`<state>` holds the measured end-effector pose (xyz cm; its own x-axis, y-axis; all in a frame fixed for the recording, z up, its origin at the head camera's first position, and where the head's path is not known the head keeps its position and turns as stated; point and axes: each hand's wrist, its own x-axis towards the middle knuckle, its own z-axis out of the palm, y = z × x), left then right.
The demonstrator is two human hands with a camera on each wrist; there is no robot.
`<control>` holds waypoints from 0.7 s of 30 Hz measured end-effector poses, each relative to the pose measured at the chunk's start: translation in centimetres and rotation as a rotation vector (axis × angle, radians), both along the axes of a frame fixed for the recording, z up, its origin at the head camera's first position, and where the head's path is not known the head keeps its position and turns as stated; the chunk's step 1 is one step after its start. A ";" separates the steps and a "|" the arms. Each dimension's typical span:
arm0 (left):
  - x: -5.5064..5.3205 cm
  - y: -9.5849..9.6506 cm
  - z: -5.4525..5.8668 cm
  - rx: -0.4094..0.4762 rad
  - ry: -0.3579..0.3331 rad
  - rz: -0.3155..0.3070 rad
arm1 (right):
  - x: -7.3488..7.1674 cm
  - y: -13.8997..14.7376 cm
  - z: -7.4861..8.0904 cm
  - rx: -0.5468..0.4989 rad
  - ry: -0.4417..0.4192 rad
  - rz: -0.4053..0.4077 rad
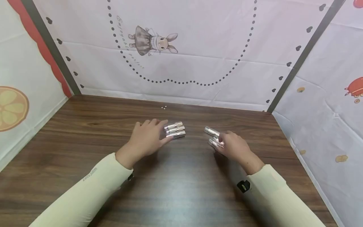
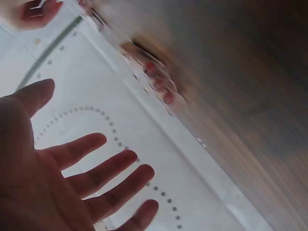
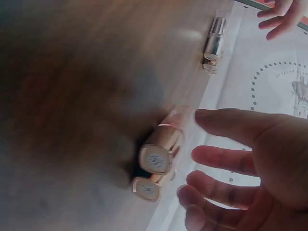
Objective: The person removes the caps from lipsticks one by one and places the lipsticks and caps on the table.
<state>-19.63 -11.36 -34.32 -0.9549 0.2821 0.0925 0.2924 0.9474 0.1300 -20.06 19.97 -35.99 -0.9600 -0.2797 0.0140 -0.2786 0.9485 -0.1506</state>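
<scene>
Three lipsticks (image 1: pixel 175 134) with clear caps and shiny pale-gold bases lie side by side left of centre. My left hand (image 1: pixel 146 138) hovers at their left ends, fingers spread; red tips show through the caps of the lipsticks (image 2: pixel 159 85) in the left wrist view, which is blurred. On the right, a second group of lipsticks (image 1: pixel 211 131) lies slanted, partly hidden behind my right hand (image 1: pixel 233 147). In the right wrist view, those lipsticks (image 3: pixel 156 159) turn round labelled base ends to the camera, and my loosely bent fingers (image 3: pixel 221 159) stand apart from them.
Several tiny white bits (image 1: pixel 164 107) lie near the back of the dark wooden table (image 1: pixel 175 189). White printed cloth (image 1: pixel 198 69) rises behind the table and along both sides.
</scene>
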 end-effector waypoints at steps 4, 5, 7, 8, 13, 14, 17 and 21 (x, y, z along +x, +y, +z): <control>1.1 0.5 -0.4 0.011 0.089 -0.060 | 0.5 0.5 -0.6 0.009 0.034 0.030; 1.4 0.6 -0.5 0.012 0.109 -0.073 | 0.6 0.6 -0.8 0.006 0.038 0.033; 1.9 0.8 -0.7 0.021 0.140 -0.092 | 0.6 0.7 -0.9 -0.004 0.042 0.040; 2.0 0.9 -0.9 0.025 0.148 -0.099 | 0.6 0.8 -1.0 -0.009 0.039 0.042; 3.0 1.7 -1.4 0.043 0.168 -0.139 | 0.5 0.9 -1.2 -0.038 -0.002 0.046; 3.1 1.8 -1.5 0.045 0.168 -0.145 | 0.5 0.8 -1.3 -0.046 -0.015 0.047; 3.4 2.1 -1.6 0.040 0.180 -0.159 | 0.5 0.7 -1.4 -0.064 -0.040 0.048; 3.6 2.1 -1.6 0.043 0.201 -0.162 | 0.4 0.4 -1.5 -0.069 -0.021 0.060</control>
